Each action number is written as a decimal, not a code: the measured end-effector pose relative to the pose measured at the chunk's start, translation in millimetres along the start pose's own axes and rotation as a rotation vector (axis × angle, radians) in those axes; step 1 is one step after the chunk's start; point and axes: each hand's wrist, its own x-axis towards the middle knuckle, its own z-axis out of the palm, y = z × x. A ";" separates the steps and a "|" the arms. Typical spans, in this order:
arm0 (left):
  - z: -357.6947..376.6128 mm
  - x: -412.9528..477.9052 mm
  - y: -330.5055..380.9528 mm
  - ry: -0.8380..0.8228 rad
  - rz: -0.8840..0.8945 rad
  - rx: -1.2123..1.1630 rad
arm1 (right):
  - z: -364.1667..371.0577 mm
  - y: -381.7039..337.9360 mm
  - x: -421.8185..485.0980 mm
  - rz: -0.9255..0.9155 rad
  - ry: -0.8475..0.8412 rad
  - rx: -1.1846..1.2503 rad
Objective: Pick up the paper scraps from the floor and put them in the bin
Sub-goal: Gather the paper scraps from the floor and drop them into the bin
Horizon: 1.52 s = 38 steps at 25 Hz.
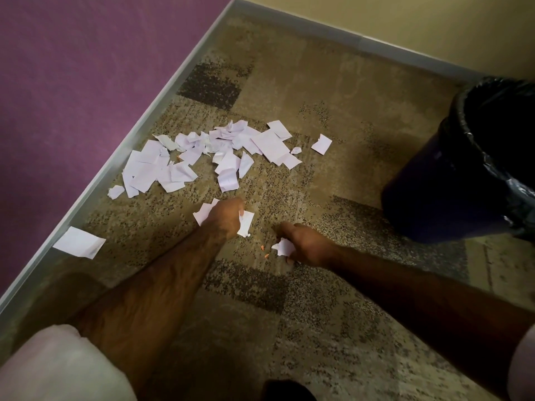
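Observation:
Several white paper scraps (208, 153) lie in a loose pile on the patterned carpet, near the purple wall. My left hand (228, 215) is closed on a few white scraps that stick out on both sides of the fist. My right hand (304, 244), just to its right, is closed on a small crumpled white scrap (285, 247). One larger scrap (79, 242) lies apart by the baseboard at the left. The black bin (451, 180), lined with a dark bag, stands at the right edge.
A grey baseboard (162, 102) runs along the purple wall and meets the yellow wall in the far corner. Tiny orange bits (264, 251) lie on the carpet (333, 111) between my hands. My pale sleeve shows at the bottom left.

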 end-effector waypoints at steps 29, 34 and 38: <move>-26.8 5.6 -35.7 0.097 -0.072 0.092 | -6.8 6.4 0.2 -0.072 -0.078 0.007; -22.5 13.0 -39.3 0.162 -0.045 0.070 | -2.6 6.7 -1.4 -0.046 -0.069 0.047; -22.2 16.5 -44.9 0.151 -0.066 0.061 | -1.9 6.0 -1.8 -0.024 -0.075 0.083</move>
